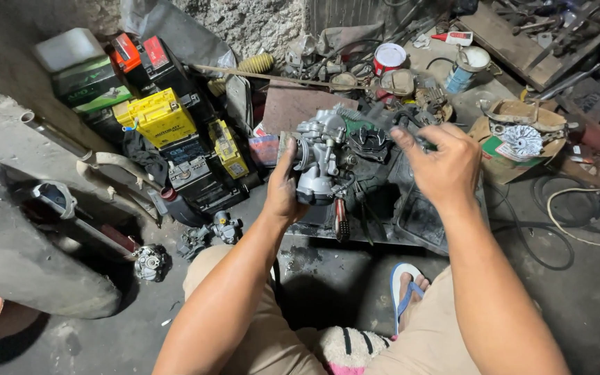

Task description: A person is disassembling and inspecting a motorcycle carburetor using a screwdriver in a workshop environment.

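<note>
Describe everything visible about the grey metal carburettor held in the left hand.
The grey metal carburettor looks like cast aluminium, dull silver with grime in its recesses. It has a blocky body, a rounded bowl section at its lower end, and small fittings and screws on its upper part. The left hand grips it from its left side, holding it roughly upright above a dark, oily metal tray. The right hand hovers just to its right, fingers curled; whether it touches the carburettor cannot be told.

Workshop setting. A rough plastered wall [244, 21] is seen at the top; a stained grey concrete floor [578, 305] is spread below. Stacked batteries [161, 118] and wooden boards [522, 35] are lit dimly from above.
</note>
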